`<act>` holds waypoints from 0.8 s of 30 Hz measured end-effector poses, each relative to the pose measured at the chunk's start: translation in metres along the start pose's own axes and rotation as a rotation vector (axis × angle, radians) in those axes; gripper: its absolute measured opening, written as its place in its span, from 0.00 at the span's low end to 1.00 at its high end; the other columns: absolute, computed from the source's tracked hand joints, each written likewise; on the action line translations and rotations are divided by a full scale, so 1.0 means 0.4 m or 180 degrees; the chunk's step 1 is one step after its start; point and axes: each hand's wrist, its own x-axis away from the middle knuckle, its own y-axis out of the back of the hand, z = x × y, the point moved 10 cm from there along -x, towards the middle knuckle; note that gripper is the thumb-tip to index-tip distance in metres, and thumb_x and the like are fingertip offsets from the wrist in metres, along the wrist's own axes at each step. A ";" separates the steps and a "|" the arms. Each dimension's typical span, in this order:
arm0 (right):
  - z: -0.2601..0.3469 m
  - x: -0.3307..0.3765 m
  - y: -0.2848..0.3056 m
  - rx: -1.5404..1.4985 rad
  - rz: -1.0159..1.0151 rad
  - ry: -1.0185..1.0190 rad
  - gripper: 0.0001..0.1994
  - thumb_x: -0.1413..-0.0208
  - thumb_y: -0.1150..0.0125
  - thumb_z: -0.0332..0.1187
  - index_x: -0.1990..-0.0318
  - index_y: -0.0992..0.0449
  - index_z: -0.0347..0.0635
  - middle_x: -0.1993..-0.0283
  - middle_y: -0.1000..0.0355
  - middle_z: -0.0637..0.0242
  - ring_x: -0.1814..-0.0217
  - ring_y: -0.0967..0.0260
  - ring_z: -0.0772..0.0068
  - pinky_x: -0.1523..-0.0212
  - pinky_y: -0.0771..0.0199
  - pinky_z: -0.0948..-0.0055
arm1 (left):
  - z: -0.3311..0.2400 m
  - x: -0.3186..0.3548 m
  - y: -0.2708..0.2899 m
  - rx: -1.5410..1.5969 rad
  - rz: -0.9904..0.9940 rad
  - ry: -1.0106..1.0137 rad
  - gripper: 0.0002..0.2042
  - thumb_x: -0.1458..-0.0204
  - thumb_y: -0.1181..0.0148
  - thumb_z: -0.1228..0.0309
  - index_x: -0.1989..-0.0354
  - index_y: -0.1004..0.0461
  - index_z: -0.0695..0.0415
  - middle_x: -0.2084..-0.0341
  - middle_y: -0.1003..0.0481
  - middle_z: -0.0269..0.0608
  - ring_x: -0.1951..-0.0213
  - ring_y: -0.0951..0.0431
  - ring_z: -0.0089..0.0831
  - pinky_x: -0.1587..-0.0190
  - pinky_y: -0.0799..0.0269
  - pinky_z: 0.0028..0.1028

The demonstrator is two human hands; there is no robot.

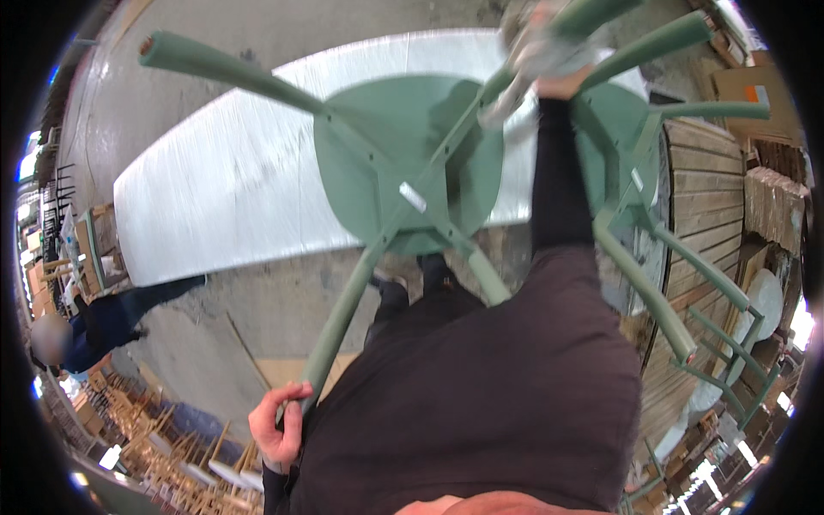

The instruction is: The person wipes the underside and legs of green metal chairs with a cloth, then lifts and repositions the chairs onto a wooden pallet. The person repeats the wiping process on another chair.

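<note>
A green round stool (pixel 403 159) lies upside down in front of me, its seat underside facing up and its legs spreading toward me. My left hand (pixel 279 425) is closed around the end of the near-left leg (pixel 339 318) at my hip. My right hand (pixel 558 73) reaches out in a black sleeve and presses a crumpled grey cloth (pixel 528 64) against the far-right leg near the seat. A second green stool (pixel 635 172) stands inverted just right of my arm.
A long white foil-covered sheet (pixel 232 189) lies on the concrete floor under the stool. A slatted wooden pallet (pixel 708 189) is at the right, with more green frames (pixel 730 360) beyond. Another person in dark clothes (pixel 103 326) crouches at left near stacked wooden chairs.
</note>
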 end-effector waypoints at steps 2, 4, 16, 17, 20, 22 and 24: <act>0.006 0.015 -0.038 -0.3846 0.0747 -0.0665 0.20 0.43 0.39 0.53 0.59 0.25 0.45 0.62 0.25 0.67 0.59 0.28 0.67 0.56 0.27 0.64 | 0.005 0.017 0.013 -0.0016 0.0006 0.0082 0.11 0.41 0.47 0.78 0.52 0.23 0.67 0.62 0.16 0.53 0.54 0.14 0.43 0.39 0.28 0.40; 0.137 -0.045 0.053 -0.6594 0.1332 -0.0209 0.26 0.42 0.41 0.57 0.52 0.27 0.42 0.55 0.25 0.63 0.54 0.27 0.61 0.51 0.27 0.59 | -0.012 0.000 0.023 0.0021 0.0068 -0.0063 0.12 0.41 0.47 0.78 0.52 0.24 0.67 0.62 0.16 0.54 0.53 0.14 0.44 0.39 0.28 0.41; -0.090 0.228 0.031 -1.3629 0.1325 -0.1783 0.24 0.50 0.28 0.39 0.45 0.21 0.44 0.51 0.18 0.55 0.49 0.20 0.52 0.50 0.20 0.60 | -0.031 -0.003 0.016 0.0124 0.0035 -0.0182 0.11 0.42 0.45 0.77 0.52 0.23 0.66 0.62 0.16 0.52 0.54 0.14 0.44 0.38 0.28 0.45; -0.110 0.202 0.000 -1.2667 0.0119 -0.1671 0.24 0.50 0.30 0.41 0.45 0.21 0.48 0.47 0.21 0.55 0.44 0.25 0.50 0.44 0.26 0.56 | -0.037 -0.003 0.016 0.0113 0.0087 -0.0278 0.11 0.43 0.44 0.78 0.53 0.23 0.66 0.62 0.16 0.52 0.54 0.14 0.44 0.38 0.28 0.46; -0.203 0.207 0.105 -1.2890 0.1073 0.0511 0.28 0.45 0.34 0.48 0.41 0.26 0.44 0.38 0.30 0.51 0.34 0.35 0.46 0.30 0.40 0.53 | -0.053 -0.012 0.011 0.0023 0.0236 -0.0501 0.12 0.45 0.43 0.78 0.53 0.23 0.65 0.63 0.16 0.50 0.55 0.14 0.45 0.39 0.28 0.48; -0.334 0.325 0.102 -1.2901 0.0577 -0.0775 0.32 0.45 0.34 0.52 0.38 0.29 0.40 0.36 0.32 0.48 0.32 0.37 0.46 0.28 0.43 0.49 | -0.066 -0.025 0.015 -0.0050 0.0294 -0.0616 0.12 0.47 0.42 0.79 0.54 0.23 0.65 0.63 0.16 0.49 0.56 0.14 0.45 0.39 0.28 0.49; -0.487 0.435 0.033 -1.3019 0.0345 -0.0906 0.37 0.47 0.34 0.54 0.34 0.31 0.40 0.32 0.36 0.47 0.26 0.42 0.44 0.20 0.57 0.47 | -0.075 -0.025 0.010 -0.0119 0.0318 -0.0602 0.13 0.49 0.41 0.79 0.54 0.23 0.65 0.63 0.16 0.48 0.56 0.14 0.45 0.39 0.28 0.49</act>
